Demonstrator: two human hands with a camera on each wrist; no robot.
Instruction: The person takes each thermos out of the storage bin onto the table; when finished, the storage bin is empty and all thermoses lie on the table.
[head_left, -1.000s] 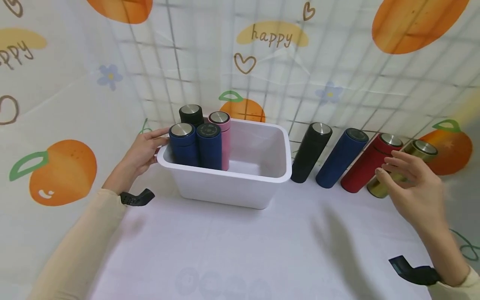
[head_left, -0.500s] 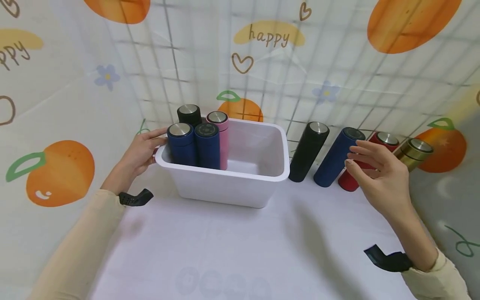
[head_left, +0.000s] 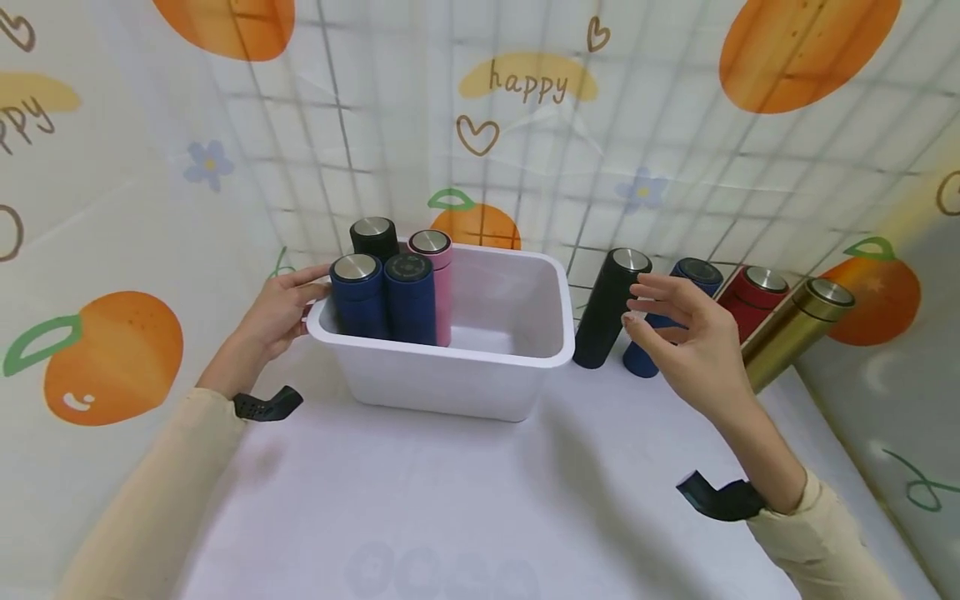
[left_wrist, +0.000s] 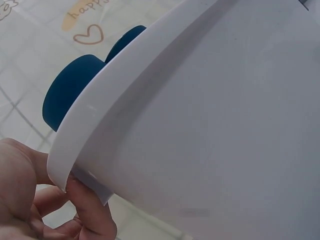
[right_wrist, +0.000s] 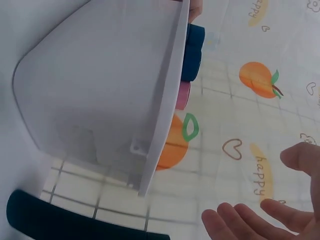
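Note:
My left hand grips the left end of a white plastic bin, its fingers hooked around the rim in the left wrist view. Upright in the bin's left part stand a black thermos bottle, a pink thermos bottle, a blue one with a silver top and a blue one with a dark top. To the right of the bin, my right hand hovers with relaxed fingers, holding nothing. Its fingertips are near a black thermos bottle, and it partly hides a blue thermos bottle.
Farther right stand a red thermos bottle, partly covered by the right hand, and a gold thermos bottle. A patterned cloth over a wire grid rises behind. White cloth covers the table in front.
My right hand has moved left, from in front of the gold bottle past the red one to the blue and black bottles. The left hand keeps its hold on the bin.

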